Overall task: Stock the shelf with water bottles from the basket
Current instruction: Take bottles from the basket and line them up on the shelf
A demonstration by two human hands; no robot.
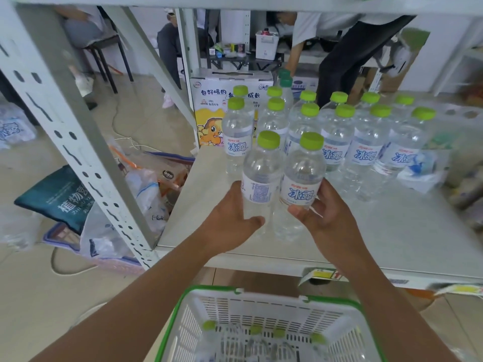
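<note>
My left hand (230, 218) grips a clear water bottle (261, 176) with a green cap, upright over the front of the white shelf (392, 239). Right beside it, my right hand (326, 212) grips a second bottle (303, 178) of the same kind. Whether their bases touch the shelf is unclear. Behind them stand two rows of several green-capped bottles (363, 142) on the shelf. Below me sits a white basket with a green rim (274, 293); several more bottles (256, 333) lie in it, blurred.
A grey perforated shelf upright (78, 142) slants at the left. A printed carton (209, 111) stands behind the bottle rows. Crumpled plastic wrap (418, 171) lies on the shelf at right. Bags and a pink crate (78, 205) clutter the floor; people stand behind the shelf.
</note>
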